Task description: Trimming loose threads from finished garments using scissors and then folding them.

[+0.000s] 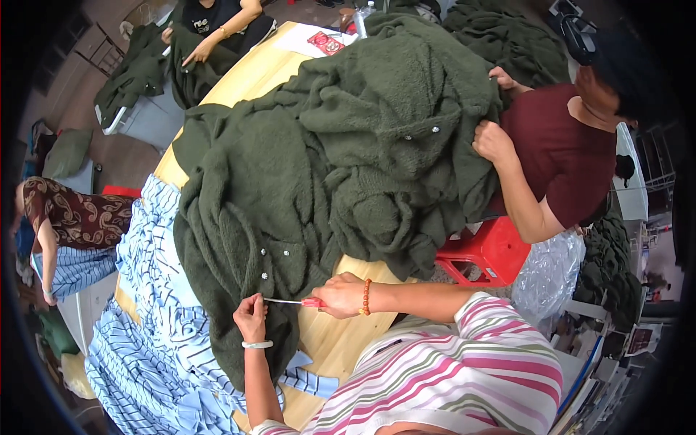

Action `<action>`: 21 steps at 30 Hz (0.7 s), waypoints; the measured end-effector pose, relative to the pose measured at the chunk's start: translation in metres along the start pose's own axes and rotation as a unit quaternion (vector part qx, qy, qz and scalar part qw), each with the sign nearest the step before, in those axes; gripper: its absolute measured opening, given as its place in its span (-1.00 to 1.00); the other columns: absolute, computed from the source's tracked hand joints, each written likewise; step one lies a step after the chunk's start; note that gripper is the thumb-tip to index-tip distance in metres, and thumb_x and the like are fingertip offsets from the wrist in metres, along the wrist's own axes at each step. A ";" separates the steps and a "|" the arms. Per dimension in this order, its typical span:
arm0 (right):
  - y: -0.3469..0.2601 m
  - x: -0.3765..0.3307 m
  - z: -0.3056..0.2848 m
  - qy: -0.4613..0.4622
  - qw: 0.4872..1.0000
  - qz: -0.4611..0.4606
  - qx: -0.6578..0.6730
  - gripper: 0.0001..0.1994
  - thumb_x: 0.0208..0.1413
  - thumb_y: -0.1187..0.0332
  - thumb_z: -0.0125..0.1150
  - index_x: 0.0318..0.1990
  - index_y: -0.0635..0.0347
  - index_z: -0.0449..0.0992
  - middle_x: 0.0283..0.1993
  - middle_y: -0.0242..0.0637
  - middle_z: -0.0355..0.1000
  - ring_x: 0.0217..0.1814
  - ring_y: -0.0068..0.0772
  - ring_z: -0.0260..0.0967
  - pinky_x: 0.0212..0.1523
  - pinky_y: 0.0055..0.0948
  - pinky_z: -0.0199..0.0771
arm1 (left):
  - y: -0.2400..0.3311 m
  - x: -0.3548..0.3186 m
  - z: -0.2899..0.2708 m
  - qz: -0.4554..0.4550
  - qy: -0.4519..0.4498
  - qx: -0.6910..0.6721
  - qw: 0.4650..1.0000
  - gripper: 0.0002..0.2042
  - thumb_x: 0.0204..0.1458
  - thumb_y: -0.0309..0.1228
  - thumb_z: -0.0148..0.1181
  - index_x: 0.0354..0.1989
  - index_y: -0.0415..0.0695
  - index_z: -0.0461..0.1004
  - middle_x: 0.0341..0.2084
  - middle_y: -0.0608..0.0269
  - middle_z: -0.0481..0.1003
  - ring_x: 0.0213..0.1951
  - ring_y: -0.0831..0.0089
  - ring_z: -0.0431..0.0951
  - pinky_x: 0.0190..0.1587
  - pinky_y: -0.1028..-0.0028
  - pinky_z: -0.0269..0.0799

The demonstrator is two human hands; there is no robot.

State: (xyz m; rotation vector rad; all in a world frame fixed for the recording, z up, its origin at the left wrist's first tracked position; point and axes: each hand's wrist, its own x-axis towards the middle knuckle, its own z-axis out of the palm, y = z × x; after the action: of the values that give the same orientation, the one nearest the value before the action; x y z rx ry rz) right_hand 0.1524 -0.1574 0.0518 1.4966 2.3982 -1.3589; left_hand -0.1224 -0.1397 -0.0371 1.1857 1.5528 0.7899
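Loosely rumpled, fuzzy garment (pixel 254 177); right fingers (pixel 330 293) grip slim red-handled tool (pixel 312 302).

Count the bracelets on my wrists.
2: a pale bangle just behind your left hand, and an orange beaded bracelet just behind your right hand. No others show there.

Garment pile (pixel 254 174) lies on the table (pixel 333 319) — cloth (pixel 156 261) adjoining at left, stool (pixel 493 250) at right, paper sheet (pixel 297 42) behind.

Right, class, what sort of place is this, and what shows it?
Probably a garment workshop: dark green fleecy garments heaped on a wooden table, piled blue striped fabric, and a red-handled tool in the wearer's right hand.
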 end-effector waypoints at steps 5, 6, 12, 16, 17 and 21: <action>0.011 -0.003 0.008 0.049 0.998 -0.040 -0.003 -0.81 0.07 0.23 0.08 -0.32 0.16 0.43 -0.42 -0.10 0.49 -0.29 -0.03 0.48 -0.32 -0.11 0.43 | 0.047 -0.044 -0.010 0.250 0.115 0.452 0.849 -0.44 -0.21 -0.42 0.34 0.07 -0.16 0.36 -0.15 0.03 0.43 -0.01 0.10 0.36 0.03 0.15 0.20; 0.030 -0.005 0.020 0.110 0.991 -0.072 0.010 -0.83 0.07 0.25 0.07 -0.31 0.15 0.40 -0.46 -0.10 0.47 -0.34 -0.01 0.46 -0.37 -0.08 0.41 | 0.068 -0.056 -0.004 0.221 0.135 0.525 0.811 -0.32 -0.27 -0.36 0.38 0.14 -0.14 0.29 -0.08 0.03 0.40 0.06 0.08 0.29 0.09 0.07 0.11; 0.031 -0.022 0.015 -0.043 0.997 -0.022 -0.067 -0.74 0.06 0.19 0.11 -0.14 0.06 0.43 -0.40 -0.12 0.50 -0.28 -0.03 0.48 -0.29 -0.07 0.40 | 0.020 -0.091 -0.047 0.081 0.142 0.527 0.834 -0.78 -0.24 -0.55 0.20 -0.34 -0.16 0.43 -0.36 0.12 0.44 -0.24 0.10 0.38 -0.15 0.12 0.24; 0.022 -0.016 0.033 -0.067 0.993 -0.045 -0.087 -0.74 0.06 0.18 0.12 -0.13 0.05 0.45 -0.38 -0.11 0.50 -0.28 -0.04 0.49 -0.27 -0.06 0.40 | 0.079 -0.102 -0.030 0.044 0.112 -0.045 0.992 -0.88 -0.04 -0.58 0.14 -0.29 -0.24 0.43 -0.45 0.39 0.40 -0.38 0.56 0.38 -0.33 0.55 0.27; 0.019 -0.014 0.034 -0.084 0.990 -0.060 -0.098 -0.74 0.09 0.18 0.07 -0.11 0.04 0.45 -0.35 -0.12 0.51 -0.30 -0.02 0.48 -0.27 -0.05 0.41 | 0.114 -0.107 -0.021 0.111 0.063 -0.022 0.992 -0.90 0.02 -0.55 0.11 -0.29 -0.26 0.43 -0.47 0.48 0.35 -0.40 0.72 0.28 -0.35 0.66 0.18; 0.001 0.023 0.051 -0.047 0.961 -0.227 0.152 -0.65 0.25 0.14 -0.16 0.01 0.10 0.42 -0.03 -0.22 0.45 -0.04 -0.26 0.42 0.03 -0.24 0.34 | 0.206 -0.155 0.016 0.238 -0.049 -0.108 0.964 -0.83 -0.11 -0.54 0.19 -0.66 -0.22 0.35 -0.54 0.18 0.43 -0.46 0.43 0.37 -0.35 0.44 0.27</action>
State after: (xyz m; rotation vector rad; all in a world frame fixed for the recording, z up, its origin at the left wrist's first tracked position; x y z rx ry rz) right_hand 0.1196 -0.1744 0.0099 0.9107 2.6702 -1.9105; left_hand -0.0392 -0.2237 0.1920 1.4294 1.0749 1.1623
